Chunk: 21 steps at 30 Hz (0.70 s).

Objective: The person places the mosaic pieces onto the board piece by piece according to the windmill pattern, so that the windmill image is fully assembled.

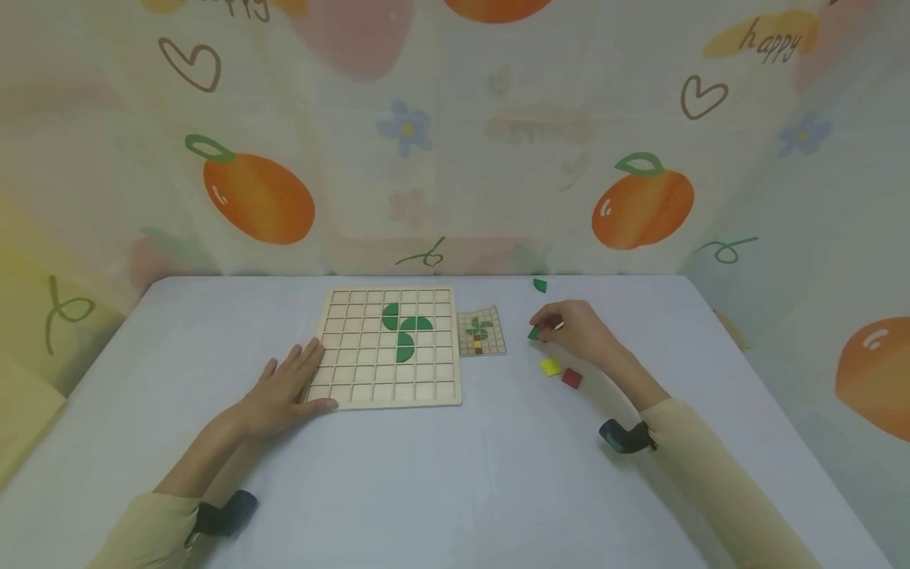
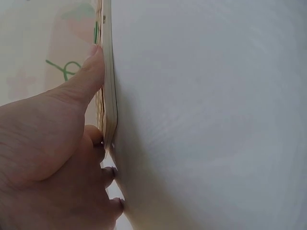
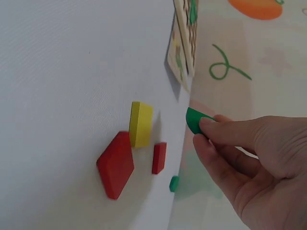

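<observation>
Currently held: green piece (image 3: 194, 120) with one rounded side, gripped at one end and shown above the white surface (image 1: 455, 490), toward its far edge.
Right hand (image 1: 579, 332): in a narrow pinch, thumb and fingertips meeting on the green piece.
Left hand (image 1: 284, 395): spread wide, fingers extended at the left edge of the grid board (image 1: 355, 379), thumb lying by its near left corner.
Board position: flat on the surface, left of the middle, its far side close to the far edge.
Green shapes (image 1: 404, 353): three half-rounds in the squares of the board, right of its middle; one toward the far edge, one toward the near edge, one between them reaching toward the right edge.
Pattern card (image 1: 495, 336): just beside the right edge of the board, marked in green, yellow and red.
Yellow piece (image 1: 550, 367): on the surface, nearer its near edge than the right hand is.
Red piece (image 1: 572, 378): just beside the yellow one, on its right.
Second red piece (image 3: 159, 158): on the surface, distinct only in the right wrist view.
Loose green piece (image 1: 540, 285): near the far edge of the surface.
Backdrop (image 1: 483, 190): printed cloth behind that edge.
</observation>
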Available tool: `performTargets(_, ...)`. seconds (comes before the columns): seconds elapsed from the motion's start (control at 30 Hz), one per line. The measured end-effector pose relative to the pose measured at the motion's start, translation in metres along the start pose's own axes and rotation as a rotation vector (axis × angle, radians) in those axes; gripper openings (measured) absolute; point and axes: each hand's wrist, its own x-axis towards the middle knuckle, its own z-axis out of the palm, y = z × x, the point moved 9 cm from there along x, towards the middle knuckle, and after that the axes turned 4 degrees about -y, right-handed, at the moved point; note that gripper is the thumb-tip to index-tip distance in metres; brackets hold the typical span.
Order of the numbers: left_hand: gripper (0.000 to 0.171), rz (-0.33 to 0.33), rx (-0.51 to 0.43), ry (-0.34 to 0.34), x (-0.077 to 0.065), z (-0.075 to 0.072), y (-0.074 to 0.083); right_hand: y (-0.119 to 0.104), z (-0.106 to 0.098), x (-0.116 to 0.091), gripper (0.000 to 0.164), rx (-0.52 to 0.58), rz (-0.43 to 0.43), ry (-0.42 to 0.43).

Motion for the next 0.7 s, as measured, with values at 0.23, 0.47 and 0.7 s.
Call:
performTargets(0.23,0.099,-0.005,0.018,-0.005,0.001,0.001,-0.001,-0.022,0.013,0.014,0.020,-0.018,-0.054,-0.055)
performTargets(0.47,0.099,0.000,0.024,-0.002,0.001,0.001,0.001,-0.052,0.024,0.032,0.019,-0.034,-0.128,-0.071)
performTargets(0.7,0.099,-0.007,0.022,-0.002,0.000,-0.001,0.002,-0.072,0.038,0.045,0.021,0.010,-0.111,-0.096)
